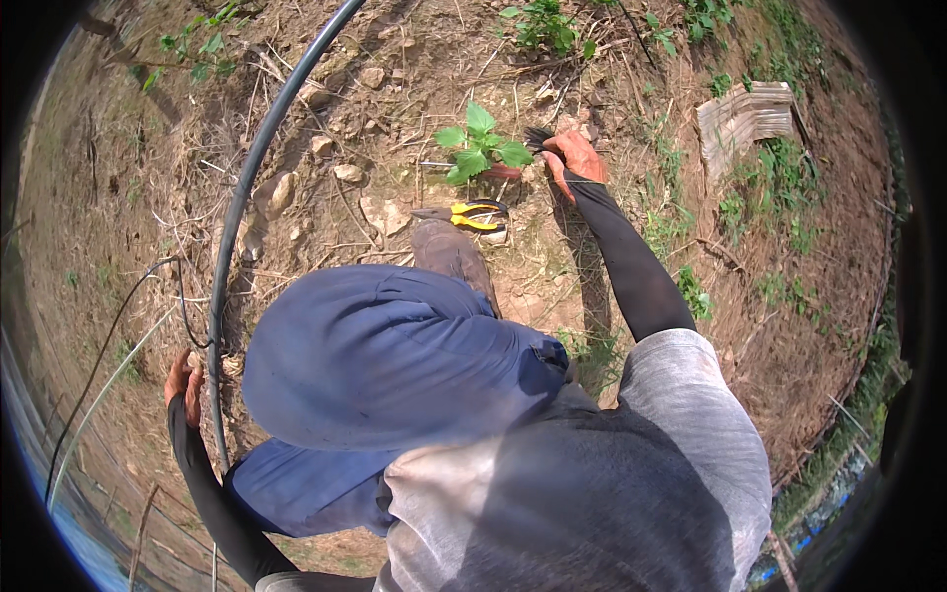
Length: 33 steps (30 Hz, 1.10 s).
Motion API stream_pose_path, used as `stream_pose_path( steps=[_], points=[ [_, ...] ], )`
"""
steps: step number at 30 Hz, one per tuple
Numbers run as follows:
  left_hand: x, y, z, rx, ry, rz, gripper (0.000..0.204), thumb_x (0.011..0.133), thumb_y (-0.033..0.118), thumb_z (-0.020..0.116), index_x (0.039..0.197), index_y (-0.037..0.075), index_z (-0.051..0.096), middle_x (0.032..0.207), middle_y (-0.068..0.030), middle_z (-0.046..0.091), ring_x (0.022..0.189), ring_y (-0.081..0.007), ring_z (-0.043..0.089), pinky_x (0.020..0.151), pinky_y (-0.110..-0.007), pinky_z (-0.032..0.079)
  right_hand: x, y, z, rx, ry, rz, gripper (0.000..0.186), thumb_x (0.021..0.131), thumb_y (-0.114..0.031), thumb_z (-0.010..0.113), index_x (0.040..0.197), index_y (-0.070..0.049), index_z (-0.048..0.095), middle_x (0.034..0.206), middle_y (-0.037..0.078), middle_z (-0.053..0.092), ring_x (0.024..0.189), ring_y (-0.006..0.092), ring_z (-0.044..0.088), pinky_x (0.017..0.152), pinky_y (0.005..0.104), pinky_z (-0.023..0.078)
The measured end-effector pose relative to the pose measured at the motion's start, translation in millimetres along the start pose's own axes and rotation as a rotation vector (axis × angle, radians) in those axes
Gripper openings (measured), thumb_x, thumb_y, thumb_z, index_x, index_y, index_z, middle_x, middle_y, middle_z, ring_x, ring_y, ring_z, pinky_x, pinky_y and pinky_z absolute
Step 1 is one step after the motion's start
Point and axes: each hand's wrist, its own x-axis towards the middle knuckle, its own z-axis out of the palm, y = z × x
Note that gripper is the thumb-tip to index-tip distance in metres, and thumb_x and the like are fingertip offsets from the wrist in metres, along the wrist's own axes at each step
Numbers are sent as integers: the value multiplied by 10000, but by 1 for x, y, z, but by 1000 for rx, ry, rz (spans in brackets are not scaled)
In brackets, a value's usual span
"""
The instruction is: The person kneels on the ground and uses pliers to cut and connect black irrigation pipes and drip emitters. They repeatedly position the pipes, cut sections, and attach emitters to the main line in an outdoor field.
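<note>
My right hand reaches down to the soil, fingers bent and closed at a small dark bundle of thin strips. Just left of it grows a leafy green seedling. Beneath its leaves lies a screwdriver with a thin metal shaft and a reddish handle. A pair of pliers with yellow and black handles rests on the ground by the toe of my boot. At the far left, my left hand hangs beside a black hose, fingers apart and loosely curved, with nothing visible in them.
The thick hose curves from the top edge down past my knee. A thin black tube loops at the left. Stones and dry stalks litter the soil. A corrugated pale sheet lies at the upper right among weeds.
</note>
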Motion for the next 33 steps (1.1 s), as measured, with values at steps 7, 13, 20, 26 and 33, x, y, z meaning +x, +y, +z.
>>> stream_pose_path(
  steps=[7,13,20,26,33],
  points=[
    [4,-4,3,33,28,28,643,846,469,662,1354,118,484,812,-9,555,728,-125,579,625,-257,436,4,2,18,-81,144,37,154,764,-161,694,910,-132,654,898,69,596,878,276,599,756,391,482],
    [7,-19,-1,47,31,10,664,831,470,680,1354,112,482,816,-11,550,737,-133,589,626,-265,446,11,3,17,6,116,164,200,788,-165,674,970,-100,621,968,88,632,931,289,603,793,394,479],
    [8,-24,-1,29,19,21,668,829,463,688,1354,106,480,832,-9,539,765,-133,585,655,-272,462,12,11,14,63,92,143,173,809,-182,652,958,-94,645,973,96,635,934,287,601,806,377,477],
    [5,-7,2,40,-3,-14,611,870,411,653,1349,78,474,801,-45,580,742,-132,564,672,-273,465,16,8,9,92,75,210,188,839,-197,625,1008,-116,648,983,108,631,933,287,602,807,373,475],
    [4,-5,2,41,-17,9,565,886,372,644,1344,82,484,828,-36,557,746,-128,553,674,-277,468,31,7,8,94,63,124,229,867,-264,599,1044,-133,659,966,98,618,896,285,608,782,385,473]
  ],
)
